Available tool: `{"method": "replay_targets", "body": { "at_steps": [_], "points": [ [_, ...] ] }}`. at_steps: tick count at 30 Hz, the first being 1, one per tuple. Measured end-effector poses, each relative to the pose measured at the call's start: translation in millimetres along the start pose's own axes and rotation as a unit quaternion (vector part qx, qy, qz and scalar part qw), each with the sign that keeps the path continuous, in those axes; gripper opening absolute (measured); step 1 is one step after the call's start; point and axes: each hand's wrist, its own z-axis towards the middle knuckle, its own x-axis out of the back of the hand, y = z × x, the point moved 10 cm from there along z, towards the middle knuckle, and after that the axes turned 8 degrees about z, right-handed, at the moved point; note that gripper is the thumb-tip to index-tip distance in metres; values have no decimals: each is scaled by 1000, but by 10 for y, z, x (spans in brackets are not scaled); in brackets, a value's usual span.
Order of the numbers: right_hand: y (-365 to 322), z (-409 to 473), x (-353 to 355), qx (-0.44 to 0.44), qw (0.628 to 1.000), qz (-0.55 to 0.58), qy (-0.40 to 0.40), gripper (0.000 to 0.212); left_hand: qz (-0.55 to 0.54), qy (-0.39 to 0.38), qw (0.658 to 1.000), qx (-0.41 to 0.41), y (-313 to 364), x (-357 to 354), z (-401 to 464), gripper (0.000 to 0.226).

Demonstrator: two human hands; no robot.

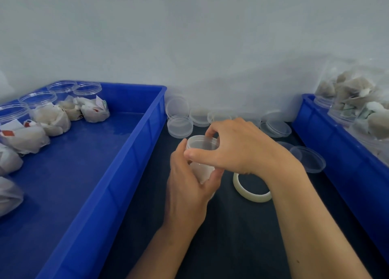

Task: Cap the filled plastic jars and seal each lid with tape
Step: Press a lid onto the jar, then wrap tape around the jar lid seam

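Note:
A clear plastic jar (202, 169) with pale filling stands between the two blue trays on the dark table. My left hand (187, 186) grips its body from the left. On top of the jar sits a clear lid (202, 145), which my right hand (237, 146) holds by the rim with thumb and fingers curled round it. A roll of whitish tape (250, 192) lies flat on the table just right of the jar, partly under my right wrist.
Several loose clear lids (180, 126) lie along the wall, and one more lid (308, 158) sits at the right. The left blue tray (130, 152) holds several filled jars (92, 105). The right blue tray (328, 139) holds more filled jars (355, 101).

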Motion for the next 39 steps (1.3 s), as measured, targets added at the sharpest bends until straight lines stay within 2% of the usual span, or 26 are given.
{"method": "replay_targets", "body": {
  "at_steps": [3,6,8,13,17,20,24,27,29,32,35,39],
  "points": [
    [36,-8,0,3,999,37,-17,79,16,14,1000,-8,-3,21,-3,85],
    [166,-35,26,1,991,132,-24,68,10,-11,1000,-14,-41,-59,-29,88],
    [322,-76,54,-16,986,167,1,51,19,-38,999,-2,-80,-124,-26,95],
    [892,-440,-39,-121,981,97,115,16,78,-35,996,-14,-55,-80,-29,97],
    [1012,-758,-380,-139,987,-39,72,33,103,2,995,-18,-9,-12,-63,106],
    [987,-816,-438,-124,988,-36,90,28,109,43,989,-86,162,56,-83,101],
    [912,-829,-327,-122,975,39,182,15,152,108,962,-200,440,156,-153,84],
    [735,-908,-151,-61,951,140,268,14,143,117,952,-243,594,163,-177,67],
    [595,-966,-91,-18,935,198,293,12,136,110,946,-274,691,136,-210,57],
    [450,-1019,-80,19,902,312,299,7,170,108,923,-327,798,71,-301,42],
    [392,-1038,-74,47,873,384,297,8,192,111,912,-345,809,43,-352,35],
    [319,-1054,-98,92,873,399,264,24,191,122,916,-332,811,67,-353,42]
  ]
}}
